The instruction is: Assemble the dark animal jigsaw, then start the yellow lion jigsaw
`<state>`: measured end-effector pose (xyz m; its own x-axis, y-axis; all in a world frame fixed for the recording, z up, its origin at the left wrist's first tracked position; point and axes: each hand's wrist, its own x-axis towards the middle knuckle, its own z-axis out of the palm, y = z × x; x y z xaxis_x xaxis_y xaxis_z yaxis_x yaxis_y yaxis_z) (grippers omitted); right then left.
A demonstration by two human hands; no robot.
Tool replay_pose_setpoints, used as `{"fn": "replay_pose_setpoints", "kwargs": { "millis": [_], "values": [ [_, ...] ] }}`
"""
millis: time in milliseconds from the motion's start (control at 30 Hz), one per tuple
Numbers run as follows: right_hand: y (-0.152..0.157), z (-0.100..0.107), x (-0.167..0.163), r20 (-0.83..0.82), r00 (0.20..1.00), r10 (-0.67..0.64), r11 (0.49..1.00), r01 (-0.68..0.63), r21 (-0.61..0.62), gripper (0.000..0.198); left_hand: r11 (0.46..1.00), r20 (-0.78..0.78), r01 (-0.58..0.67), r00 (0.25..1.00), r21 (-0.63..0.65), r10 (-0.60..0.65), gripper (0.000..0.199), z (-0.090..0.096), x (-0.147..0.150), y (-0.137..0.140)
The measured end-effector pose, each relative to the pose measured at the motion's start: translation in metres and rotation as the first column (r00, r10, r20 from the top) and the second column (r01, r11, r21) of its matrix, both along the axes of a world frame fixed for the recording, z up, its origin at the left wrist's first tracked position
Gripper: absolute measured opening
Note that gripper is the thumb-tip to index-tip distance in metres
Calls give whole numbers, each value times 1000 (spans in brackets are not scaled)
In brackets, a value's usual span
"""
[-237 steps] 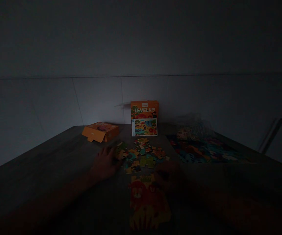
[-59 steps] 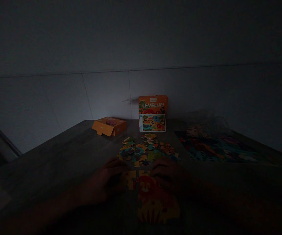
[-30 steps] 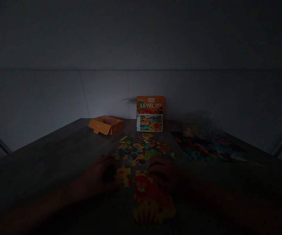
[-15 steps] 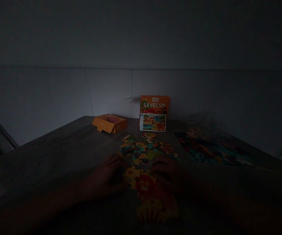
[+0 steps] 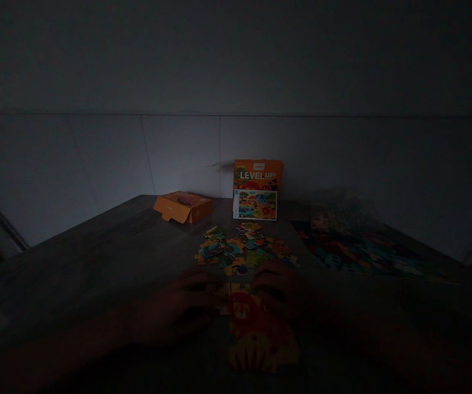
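A partly joined jigsaw puzzle [image 5: 256, 339] with a red-maned lion lies flat on the dark table in front of me. At its upper left is a yellow puzzle piece [image 5: 224, 306], partly covered by the fingers of my left hand [image 5: 186, 301], which are stretched out over it. My right hand [image 5: 279, 284] rests on the puzzle's upper right, its fingers bent and slightly apart; the dim light hides its thumb. Just beyond both hands is a loose pile of puzzle pieces [image 5: 239, 251].
An upright orange box [image 5: 258, 174] stands at the back with a picture card [image 5: 256, 205] leaning on it. Left of it lies an opened orange box [image 5: 184, 206]. A dark colourful picture sheet [image 5: 354, 254] and crumpled clear plastic [image 5: 344, 210] lie at the right, near the wall.
My left hand has moved right, its fingers going from the yellow piece's left edge to over its top. My right hand stays nearly in place.
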<state>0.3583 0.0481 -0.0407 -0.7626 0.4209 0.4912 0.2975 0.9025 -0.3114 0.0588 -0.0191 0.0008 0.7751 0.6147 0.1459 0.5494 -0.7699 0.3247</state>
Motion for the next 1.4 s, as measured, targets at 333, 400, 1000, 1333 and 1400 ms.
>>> {"fn": "replay_pose_setpoints", "kwargs": {
  "millis": [333,400,1000,1333,1400],
  "values": [
    [-2,1,1,-7,1000,-1,996,0,-84,19,1000,56,1,998,-27,0,40,1,3,0],
    [-1,0,1,0,1000,-4,996,4,-90,18,1000,60,7,998,-26,-5,40,0,2,1],
    [-2,2,2,8,1000,-7,997,8,-80,18,1000,56,17,998,-9,-17,41,1,3,1],
    [-4,4,1,27,999,-18,998,20,-61,19,998,-46,51,998,28,-50,54,-1,-1,1],
    [-3,3,1,24,1000,-13,998,14,-56,19,996,-67,91,994,11,-90,57,0,-1,1]
  ]
}}
